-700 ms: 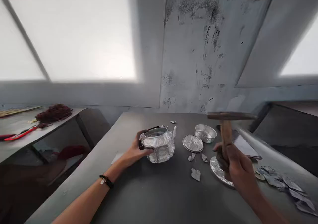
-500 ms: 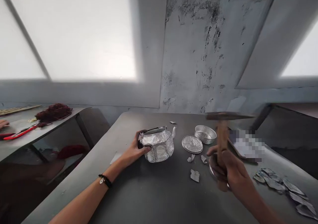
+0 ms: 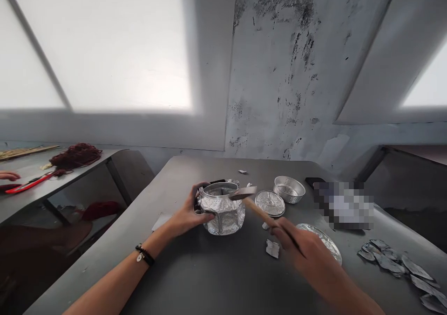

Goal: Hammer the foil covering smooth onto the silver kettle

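Observation:
A silvery metal teapot [image 3: 225, 219] with a dented, foil-like surface and no lid on it is at the middle of the grey table. My left hand [image 3: 193, 212] is closed around its left side, thumb on the front wall. In my right hand [image 3: 296, 243] is a wooden-handled hammer [image 3: 260, 210], its head over the teapot's right shoulder; whether it touches cannot be made out. The hammer head partly hides the spout. Right of the teapot lie a round embossed lid [image 3: 270, 203] and a perforated metal strainer bowl [image 3: 289, 189].
A silvery plate [image 3: 326, 240] lies partly behind my right hand. Crumpled foil-like scraps [image 3: 272, 248] are near the teapot, with a heap of flat pieces [image 3: 387, 259] at right. On the left table are dark red yarn [image 3: 77, 155] and another person's hand [image 3: 9, 175].
My right hand has swung the hammer down and left, from raised upright to over the teapot's right side. The teapot has turned slightly in my left hand, its opening showing more.

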`<state>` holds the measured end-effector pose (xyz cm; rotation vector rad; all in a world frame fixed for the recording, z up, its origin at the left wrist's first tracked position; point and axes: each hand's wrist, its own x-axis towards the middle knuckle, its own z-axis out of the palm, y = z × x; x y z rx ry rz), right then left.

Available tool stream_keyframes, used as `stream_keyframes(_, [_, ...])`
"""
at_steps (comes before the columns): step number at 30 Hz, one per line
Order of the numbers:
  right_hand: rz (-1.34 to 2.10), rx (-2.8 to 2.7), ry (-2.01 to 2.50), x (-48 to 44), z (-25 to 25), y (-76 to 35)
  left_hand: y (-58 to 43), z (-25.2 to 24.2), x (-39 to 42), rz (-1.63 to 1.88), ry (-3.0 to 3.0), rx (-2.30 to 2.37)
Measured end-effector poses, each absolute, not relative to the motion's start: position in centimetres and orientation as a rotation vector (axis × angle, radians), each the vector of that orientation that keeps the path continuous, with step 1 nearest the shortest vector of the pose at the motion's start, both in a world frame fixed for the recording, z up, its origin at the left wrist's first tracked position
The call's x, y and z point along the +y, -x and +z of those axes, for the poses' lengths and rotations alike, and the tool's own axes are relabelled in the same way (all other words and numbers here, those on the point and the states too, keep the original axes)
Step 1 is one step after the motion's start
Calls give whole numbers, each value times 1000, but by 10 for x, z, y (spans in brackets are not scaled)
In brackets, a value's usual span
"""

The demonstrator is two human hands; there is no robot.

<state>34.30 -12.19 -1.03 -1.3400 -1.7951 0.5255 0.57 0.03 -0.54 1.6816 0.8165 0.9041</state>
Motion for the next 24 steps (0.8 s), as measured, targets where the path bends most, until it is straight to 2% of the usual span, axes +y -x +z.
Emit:
stream_keyframes(8, [519,-1754,1276,-126,-13,-347,-5,-4,1,877,-1715,830])
stream_keyframes(13, [326,-1942,1311,-125,-13,-341,-5,0,-2,878,-1737,826])
stream_keyframes(24, [171,-1768,1395,-129,-9,-344,-8,0,-6,931,-1763,793])
